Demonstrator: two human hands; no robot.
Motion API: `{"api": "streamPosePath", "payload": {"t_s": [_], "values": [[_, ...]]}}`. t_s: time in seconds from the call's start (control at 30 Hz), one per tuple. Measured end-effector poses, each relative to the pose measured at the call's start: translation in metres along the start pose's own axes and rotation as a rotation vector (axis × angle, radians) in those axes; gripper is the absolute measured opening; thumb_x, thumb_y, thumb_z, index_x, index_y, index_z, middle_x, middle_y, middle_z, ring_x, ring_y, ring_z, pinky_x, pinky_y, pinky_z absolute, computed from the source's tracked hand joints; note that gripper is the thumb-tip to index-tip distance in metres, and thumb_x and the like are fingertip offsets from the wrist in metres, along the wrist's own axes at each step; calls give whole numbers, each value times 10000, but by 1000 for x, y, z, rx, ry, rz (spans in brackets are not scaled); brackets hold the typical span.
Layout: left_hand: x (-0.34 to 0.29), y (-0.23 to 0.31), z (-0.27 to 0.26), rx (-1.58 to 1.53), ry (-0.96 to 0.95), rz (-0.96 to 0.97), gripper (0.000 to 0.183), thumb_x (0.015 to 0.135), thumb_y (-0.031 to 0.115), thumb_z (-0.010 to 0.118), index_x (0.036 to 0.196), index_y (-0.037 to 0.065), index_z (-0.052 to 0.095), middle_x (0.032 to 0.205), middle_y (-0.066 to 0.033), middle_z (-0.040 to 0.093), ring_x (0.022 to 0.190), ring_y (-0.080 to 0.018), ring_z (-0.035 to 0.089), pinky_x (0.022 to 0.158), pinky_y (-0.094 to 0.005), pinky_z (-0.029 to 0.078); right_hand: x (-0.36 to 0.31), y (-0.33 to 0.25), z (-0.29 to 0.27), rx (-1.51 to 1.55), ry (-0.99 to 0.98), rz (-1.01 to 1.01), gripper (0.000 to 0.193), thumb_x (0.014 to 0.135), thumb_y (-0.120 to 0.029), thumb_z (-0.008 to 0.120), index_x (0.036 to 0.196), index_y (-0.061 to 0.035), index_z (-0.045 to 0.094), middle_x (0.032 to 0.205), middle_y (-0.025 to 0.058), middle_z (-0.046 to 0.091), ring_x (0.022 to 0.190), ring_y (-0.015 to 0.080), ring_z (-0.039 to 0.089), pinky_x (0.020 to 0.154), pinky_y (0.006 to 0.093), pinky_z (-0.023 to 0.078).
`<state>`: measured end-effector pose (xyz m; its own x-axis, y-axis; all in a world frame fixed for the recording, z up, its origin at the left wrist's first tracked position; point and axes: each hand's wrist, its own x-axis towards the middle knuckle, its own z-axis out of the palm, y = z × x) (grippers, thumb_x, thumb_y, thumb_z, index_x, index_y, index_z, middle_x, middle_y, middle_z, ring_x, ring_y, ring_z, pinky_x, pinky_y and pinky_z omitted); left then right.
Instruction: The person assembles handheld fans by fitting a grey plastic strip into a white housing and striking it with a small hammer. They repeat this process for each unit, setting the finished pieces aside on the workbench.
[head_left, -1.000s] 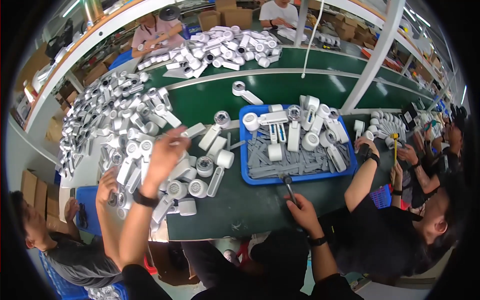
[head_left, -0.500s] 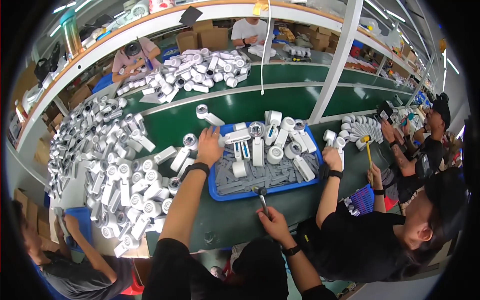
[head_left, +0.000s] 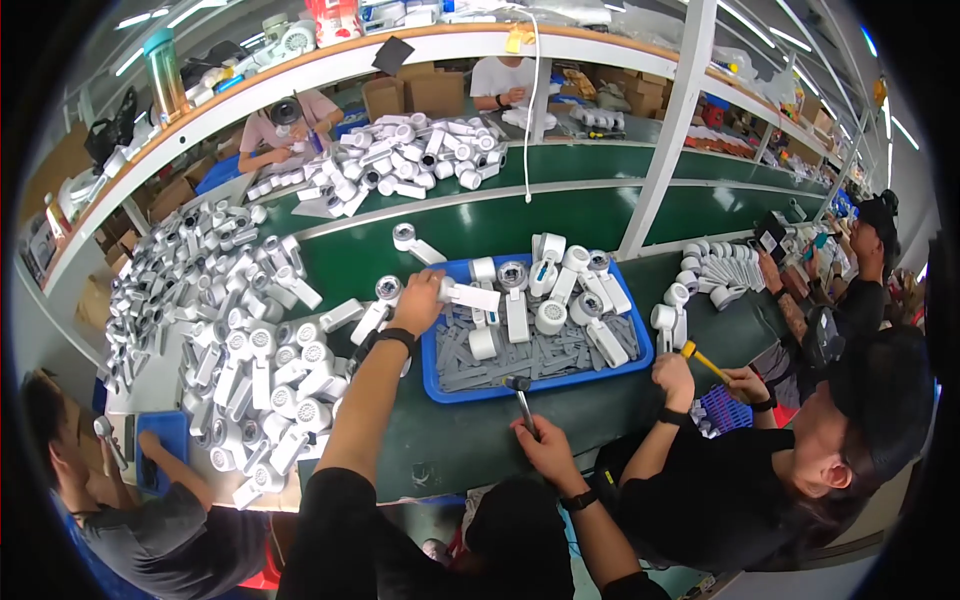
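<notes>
My left hand (head_left: pixel 418 303) is closed round the round head end of a white handheld fan (head_left: pixel 472 295), whose handle points right over the tray's left part. Below it is a blue tray (head_left: pixel 530 391) with a layer of flat grey plastic strips (head_left: pixel 470 365). Several more white fans, among them one with a clear round cover (head_left: pixel 513 275), lie on the strips. In front of the tray, my right hand (head_left: pixel 547 450) grips a hammer (head_left: pixel 524 400) by its metal handle; its dark head is at the tray's front rim.
A large heap of white fans (head_left: pixel 265 370) covers the left side. One fan (head_left: pixel 418 243) lies behind the tray. At right, a co-worker holds a yellow hammer (head_left: pixel 708 362) beside a fan (head_left: pixel 668 325). A white post (head_left: pixel 672 130) rises behind the tray; a shelf (head_left: pixel 300 68) spans above.
The fan at my left hand has swung so its handle points slightly down to the right. My right hand and hammer have hardly moved. The co-worker's yellow hammer has lowered toward their other hand.
</notes>
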<state>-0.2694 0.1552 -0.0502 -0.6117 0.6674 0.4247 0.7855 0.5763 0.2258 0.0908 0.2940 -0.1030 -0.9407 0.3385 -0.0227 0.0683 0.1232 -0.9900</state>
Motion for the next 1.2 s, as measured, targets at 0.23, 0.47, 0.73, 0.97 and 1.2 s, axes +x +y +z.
{"api": "streamPosePath", "payload": {"t_s": [0.23, 0.47, 0.73, 0.97, 1.2], "values": [[-18, 2, -51, -227, 152, -155, 572, 810, 265, 788, 1313, 39, 637, 1204, -219, 623, 1044, -399, 661, 931, -440, 543, -3, -6, 6, 211, 29, 142, 147, 1003, -193, 635, 1058, -65, 684, 652, -81, 499, 539, 19, 443, 486, 230, 345], [-130, 110, -168, -742, -131, -658, 481, 994, 335, 630, 1354, 26, 554, 1101, -190, 682, 934, -229, 661, 839, -366, 521, -4, -5, -12, 257, -7, 161, 134, 1023, -172, 619, 1077, -58, 664, 658, -80, 501, 508, 13, 439, 451, 214, 328], [-256, 117, -105, -427, -132, -590, 462, 1005, 311, 609, 1327, -7, 518, 1118, -276, 664, 999, -408, 681, 873, -449, 523, 4, -12, 0, 265, -24, 169, 134, 1029, -163, 607, 1083, -53, 662, 633, -81, 481, 493, 13, 422, 439, 216, 314], [-265, 128, -97, -159, -41, -556, 524, 948, 345, 681, 1293, -37, 579, 1128, -270, 667, 1020, -426, 662, 897, -466, 532, 3, -5, 1, 300, -15, 152, 122, 1045, -114, 566, 1115, -30, 620, 638, -81, 432, 464, 8, 351, 413, 203, 260], [-211, 103, -133, -62, 238, -404, 386, 864, 256, 781, 1140, -2, 698, 1058, -193, 705, 993, -391, 654, 870, -463, 536, -1, -3, -3, 325, -22, 180, 117, 1040, -136, 584, 1086, -49, 647, 635, -85, 467, 481, 7, 385, 434, 209, 283]]}}
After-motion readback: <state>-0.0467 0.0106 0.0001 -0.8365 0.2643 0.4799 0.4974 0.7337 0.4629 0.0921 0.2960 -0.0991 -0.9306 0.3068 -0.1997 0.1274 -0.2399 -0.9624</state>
